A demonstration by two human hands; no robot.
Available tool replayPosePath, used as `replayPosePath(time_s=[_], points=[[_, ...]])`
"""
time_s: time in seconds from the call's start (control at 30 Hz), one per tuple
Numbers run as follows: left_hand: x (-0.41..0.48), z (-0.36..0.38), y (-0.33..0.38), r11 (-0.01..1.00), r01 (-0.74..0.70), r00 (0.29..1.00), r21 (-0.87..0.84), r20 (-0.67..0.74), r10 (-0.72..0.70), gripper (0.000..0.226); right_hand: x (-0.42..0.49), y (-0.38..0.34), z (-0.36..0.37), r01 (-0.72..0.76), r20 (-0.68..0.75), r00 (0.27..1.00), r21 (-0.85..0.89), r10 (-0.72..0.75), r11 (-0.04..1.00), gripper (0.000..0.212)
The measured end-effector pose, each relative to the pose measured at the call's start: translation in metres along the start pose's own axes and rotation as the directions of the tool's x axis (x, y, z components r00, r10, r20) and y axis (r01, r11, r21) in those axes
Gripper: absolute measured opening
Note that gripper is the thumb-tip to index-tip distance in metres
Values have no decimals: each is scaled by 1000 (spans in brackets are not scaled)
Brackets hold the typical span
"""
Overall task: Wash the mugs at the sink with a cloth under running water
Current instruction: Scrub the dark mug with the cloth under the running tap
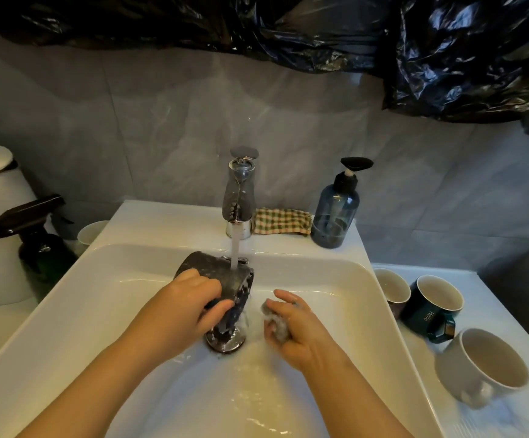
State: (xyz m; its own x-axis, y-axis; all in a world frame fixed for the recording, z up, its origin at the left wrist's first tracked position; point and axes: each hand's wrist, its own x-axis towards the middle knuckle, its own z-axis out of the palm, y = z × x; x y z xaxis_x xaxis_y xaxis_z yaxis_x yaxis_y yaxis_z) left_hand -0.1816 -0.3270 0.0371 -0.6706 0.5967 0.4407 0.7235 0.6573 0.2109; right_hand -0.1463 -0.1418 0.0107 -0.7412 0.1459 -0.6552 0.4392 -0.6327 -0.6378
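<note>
Setting: grey tiled wall, white sink (99, 279), tap (239, 197) running
Mug: dark mug (219, 267) tipped under the stream, above the basin's middle
Left: I see the left hand (187, 308) wrapped round its wall
Right: right hand (298, 330) clutches a wadded cloth (276, 322), just beside the mug
Handling: wet glaze, I judge slippery and breakable; hold body or handle firmly
Waiting: three mugs (437, 295) by the sink's right edge

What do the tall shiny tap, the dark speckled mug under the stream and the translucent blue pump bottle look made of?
Tall shiny tap: polished chrome-plated metal, judging by its mirror reflections.
Dark speckled mug: probably glazed ceramic, given the thick wall and wet gloss.
Translucent blue pump bottle: see-through tinted plastic or glass; I cannot tell which.
</note>
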Motion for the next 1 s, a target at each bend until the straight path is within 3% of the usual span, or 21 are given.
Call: replayPosePath(time_s=[0.13,0.23,0.33,0.43,0.53,0.63,0.7,0.8,0.9,1.0], points=[[-12,-13,0,977,-135,990,163,71,125,29,-10,6,4,120,-41,991,-178,-129,977,33],[-18,-21,4,949,-228,972,216,101,211,28,-22,14,3,159,-108,975,-288,-197,944,30],[-23,-28,10,928,-310,949,205,125,289,23,-33,17,0,174,-156,956,-376,-247,910,27],[-26,-36,23,939,-292,949,184,176,261,29,-44,17,-3,171,-161,947,-483,-279,859,20],[-26,-46,39,988,-132,981,76,155,119,29,-56,18,-9,223,-135,930,-536,-343,814,14],[-25,-50,61,957,229,970,-176,119,-210,32,-70,18,-19,291,-71,916,-558,-394,777,7],[-20,-53,82,793,428,896,-434,91,-435,32,-79,17,-27,309,-22,923,-549,-383,776,21],[-7,-50,113,332,581,714,-743,269,-646,32,-93,6,-43,346,-62,905,-469,-421,813,30],[8,-44,153,-9,589,637,-808,471,-611,33,-119,-16,-70,460,-81,840,-419,-537,783,17],[21,-30,201,-141,585,655,-798,568,-499,39,-153,-42,-108,517,-133,784,-400,-606,757,13]])
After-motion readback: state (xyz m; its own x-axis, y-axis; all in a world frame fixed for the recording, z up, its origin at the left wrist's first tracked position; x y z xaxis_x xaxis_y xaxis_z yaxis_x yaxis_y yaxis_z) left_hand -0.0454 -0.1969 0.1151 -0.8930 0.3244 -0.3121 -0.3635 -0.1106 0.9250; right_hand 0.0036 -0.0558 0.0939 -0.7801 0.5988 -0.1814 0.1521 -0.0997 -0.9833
